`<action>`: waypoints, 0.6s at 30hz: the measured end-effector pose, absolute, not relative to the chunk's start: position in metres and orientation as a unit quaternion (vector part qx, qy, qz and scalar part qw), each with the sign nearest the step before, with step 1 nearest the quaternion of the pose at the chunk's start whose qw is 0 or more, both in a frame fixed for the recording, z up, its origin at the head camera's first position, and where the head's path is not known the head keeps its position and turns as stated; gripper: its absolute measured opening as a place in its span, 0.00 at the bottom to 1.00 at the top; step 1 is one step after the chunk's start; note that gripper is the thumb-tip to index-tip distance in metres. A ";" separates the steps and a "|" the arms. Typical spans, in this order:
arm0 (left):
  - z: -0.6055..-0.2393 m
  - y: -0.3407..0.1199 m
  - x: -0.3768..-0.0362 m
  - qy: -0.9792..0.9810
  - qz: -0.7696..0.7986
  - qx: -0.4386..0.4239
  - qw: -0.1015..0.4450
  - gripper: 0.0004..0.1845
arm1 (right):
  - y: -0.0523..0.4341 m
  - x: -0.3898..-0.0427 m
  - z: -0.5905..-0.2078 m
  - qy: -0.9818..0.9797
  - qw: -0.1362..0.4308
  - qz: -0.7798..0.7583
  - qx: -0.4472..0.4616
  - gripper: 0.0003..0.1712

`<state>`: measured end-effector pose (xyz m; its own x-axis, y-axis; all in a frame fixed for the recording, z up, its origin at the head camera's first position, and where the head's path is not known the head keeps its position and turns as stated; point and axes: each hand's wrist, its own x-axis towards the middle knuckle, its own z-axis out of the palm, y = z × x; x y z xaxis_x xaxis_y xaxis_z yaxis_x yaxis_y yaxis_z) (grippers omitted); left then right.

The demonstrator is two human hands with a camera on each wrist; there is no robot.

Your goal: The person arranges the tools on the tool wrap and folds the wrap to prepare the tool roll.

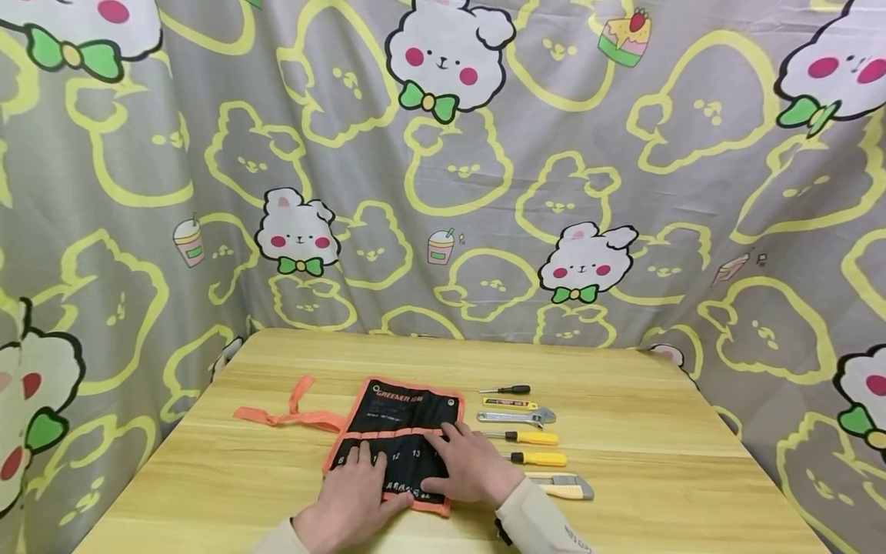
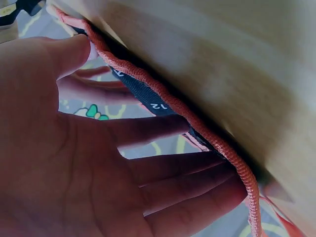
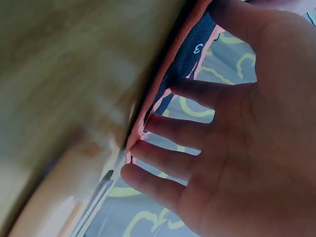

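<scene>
A black fabric tool pouch (image 1: pixel 398 419) with orange trim and numbered pockets lies spread flat on the table. My left hand (image 1: pixel 354 492) rests on its lower left part, fingers fairly straight and fingertips touching the cloth. On the right side my right hand (image 1: pixel 474 465) presses the pouch with spread fingers. In the left wrist view the fingertips meet the pouch (image 2: pixel 143 94) along its orange edge. The right wrist view has the fingers touching the pouch (image 3: pixel 182 59) near a pocket number. Neither hand holds anything.
Right of the pouch, in a column, lie a small black screwdriver (image 1: pixel 515 389), a yellow-red packet (image 1: pixel 508 404), an adjustable wrench (image 1: pixel 519 418), two yellow-handled screwdrivers (image 1: pixel 540 438) and a utility knife (image 1: pixel 571 487). An orange strap (image 1: pixel 284 417) trails left across the wooden table (image 1: pixel 228 492). Patterned curtains hang behind.
</scene>
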<state>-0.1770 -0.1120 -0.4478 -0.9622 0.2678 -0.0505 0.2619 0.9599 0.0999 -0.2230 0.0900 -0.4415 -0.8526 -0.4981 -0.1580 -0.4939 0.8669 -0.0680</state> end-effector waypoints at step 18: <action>-0.440 -0.117 -0.180 0.988 0.066 0.117 0.081 0.49 | 0.087 -0.216 -0.435 0.959 0.063 -0.030 -0.275 0.42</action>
